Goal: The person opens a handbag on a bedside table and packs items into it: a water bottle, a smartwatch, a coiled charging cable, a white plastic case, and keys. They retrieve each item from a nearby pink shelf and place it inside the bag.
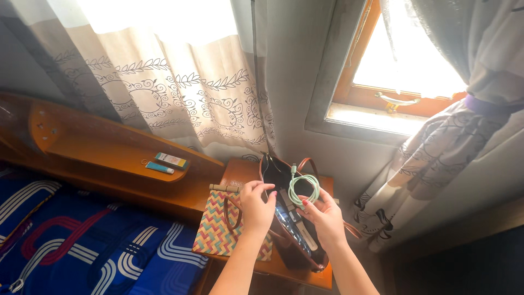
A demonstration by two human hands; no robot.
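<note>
Step in hand, judged: loading cable into bag; right hand (326, 217) pinches coiled pale-green cable (303, 188) at coil's lower edge, coil hanging over open mouth of bag (289, 240); left hand (256, 205) closed on bag's near rim, holding mouth apart; bag stands on wooden table (240, 170), woven pouch (218, 229) just beside; clear bottle visible inside bag; next move calls for lowering coil past rim, clear of handles, then releasing pinch.
</note>
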